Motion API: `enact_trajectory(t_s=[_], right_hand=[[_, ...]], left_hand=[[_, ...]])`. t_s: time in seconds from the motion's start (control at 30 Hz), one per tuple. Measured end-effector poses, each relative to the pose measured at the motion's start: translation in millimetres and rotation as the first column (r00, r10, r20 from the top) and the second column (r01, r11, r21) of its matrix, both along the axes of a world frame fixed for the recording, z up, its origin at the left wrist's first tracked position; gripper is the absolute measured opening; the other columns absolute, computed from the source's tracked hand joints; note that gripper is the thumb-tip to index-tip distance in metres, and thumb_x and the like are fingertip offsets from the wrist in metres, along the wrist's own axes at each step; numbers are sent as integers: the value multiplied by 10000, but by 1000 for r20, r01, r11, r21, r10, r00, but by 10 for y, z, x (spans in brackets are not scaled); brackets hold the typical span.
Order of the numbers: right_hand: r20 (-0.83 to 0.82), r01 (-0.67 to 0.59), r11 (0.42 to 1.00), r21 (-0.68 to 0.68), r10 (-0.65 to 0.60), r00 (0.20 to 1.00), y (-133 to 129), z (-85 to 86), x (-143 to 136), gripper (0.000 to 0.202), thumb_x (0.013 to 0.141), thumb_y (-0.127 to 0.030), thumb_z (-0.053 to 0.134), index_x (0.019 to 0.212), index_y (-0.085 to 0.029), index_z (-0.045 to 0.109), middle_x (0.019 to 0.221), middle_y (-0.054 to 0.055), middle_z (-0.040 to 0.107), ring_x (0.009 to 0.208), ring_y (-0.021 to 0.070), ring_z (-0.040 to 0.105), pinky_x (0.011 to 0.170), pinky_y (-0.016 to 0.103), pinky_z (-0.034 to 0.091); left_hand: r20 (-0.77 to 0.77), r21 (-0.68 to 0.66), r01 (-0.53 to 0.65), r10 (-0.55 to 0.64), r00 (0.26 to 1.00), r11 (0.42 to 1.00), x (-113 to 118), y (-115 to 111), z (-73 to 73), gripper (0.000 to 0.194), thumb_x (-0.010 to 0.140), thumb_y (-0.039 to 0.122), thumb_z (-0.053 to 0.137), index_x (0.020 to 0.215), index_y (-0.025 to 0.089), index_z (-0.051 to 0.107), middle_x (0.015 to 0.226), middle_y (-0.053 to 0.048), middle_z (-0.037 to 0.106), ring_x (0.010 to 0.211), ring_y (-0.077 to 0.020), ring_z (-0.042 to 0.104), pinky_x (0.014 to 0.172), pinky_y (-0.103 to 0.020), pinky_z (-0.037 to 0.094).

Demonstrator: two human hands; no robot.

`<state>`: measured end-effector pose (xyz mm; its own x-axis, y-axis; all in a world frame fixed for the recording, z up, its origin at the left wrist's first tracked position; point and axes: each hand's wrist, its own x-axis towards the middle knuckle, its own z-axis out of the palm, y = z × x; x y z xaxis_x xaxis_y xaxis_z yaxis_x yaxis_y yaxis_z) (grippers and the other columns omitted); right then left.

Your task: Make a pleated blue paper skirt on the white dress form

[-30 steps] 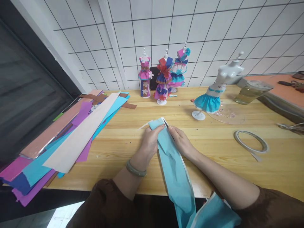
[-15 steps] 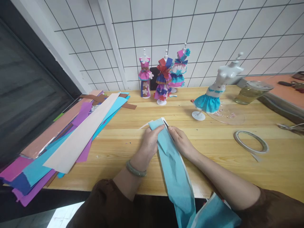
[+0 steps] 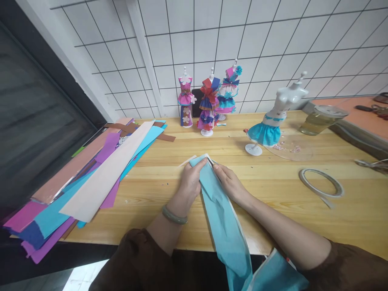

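My left hand (image 3: 191, 180) is closed on the top end of a long light-blue crepe paper strip (image 3: 222, 218), thumb across its face. The strip runs down over the table's front edge toward my lap, with a white band along its right border. My right hand (image 3: 233, 184) pinches a thin dark pointed tool (image 3: 210, 161), its tip at the strip's top right corner. Whether it is tweezers or a blade I cannot tell. A narrow pale strip (image 3: 187, 161) sticks out to the left behind the paper.
Stacked coloured paper (image 3: 106, 173) covers the table's left side. Several dressed mini mannequins (image 3: 209, 105) stand by the tiled wall. Toward the right are a white mannequin (image 3: 286, 101) in a blue skirt, a tape roll (image 3: 339, 190), a cup of yellowish liquid (image 3: 318, 123) and scissors (image 3: 363, 163).
The whole view has shifted slightly. The tool's tip and my right hand have moved a little left along the strip's top corner; my left hand keeps its hold.
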<state>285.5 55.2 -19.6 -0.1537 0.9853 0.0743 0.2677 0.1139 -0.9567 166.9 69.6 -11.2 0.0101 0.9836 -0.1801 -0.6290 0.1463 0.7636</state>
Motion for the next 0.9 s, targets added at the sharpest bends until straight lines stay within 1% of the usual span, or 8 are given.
enact_trajectory(t_s=[0.2,0.37,0.5,0.67,0.9], right_hand=[[-51,-12,1000,0,12,999,9,-2,-7,399,874,-534,394,756,-193,563,806,40,624,806,208,550,745,311,432],[-66,-3,1000,15,4,998,15,-2,0,409,875,-536,395,820,-190,606,865,45,660,867,221,566,785,312,436],[-72,8,1000,22,-6,997,2,16,1,408,878,-525,397,865,-184,620,913,47,671,852,215,573,793,311,435],[-73,12,1000,11,-11,997,-16,48,-1,399,878,-518,403,844,-183,617,866,41,665,822,210,569,765,307,440],[-38,21,999,36,-19,999,2,15,24,440,875,-557,395,820,-177,609,815,34,648,776,198,552,721,298,434]], left_hand=[[2,-12,34,-34,999,999,-1,-9,-14,197,595,218,774,727,139,652,722,-27,673,658,-134,611,652,-257,478],[-7,11,52,-52,999,999,13,-28,-23,177,607,211,765,739,143,668,743,-32,681,678,-133,614,677,-254,482],[-6,8,46,-46,999,999,23,-30,-7,181,600,206,771,736,142,669,737,-31,679,677,-130,611,676,-247,481],[3,5,53,-53,999,999,23,-39,7,178,612,211,763,746,146,665,735,-29,679,669,-133,610,666,-254,481],[22,9,66,-66,998,998,20,-37,9,161,611,203,759,722,149,656,721,-17,675,659,-121,603,668,-246,468]])
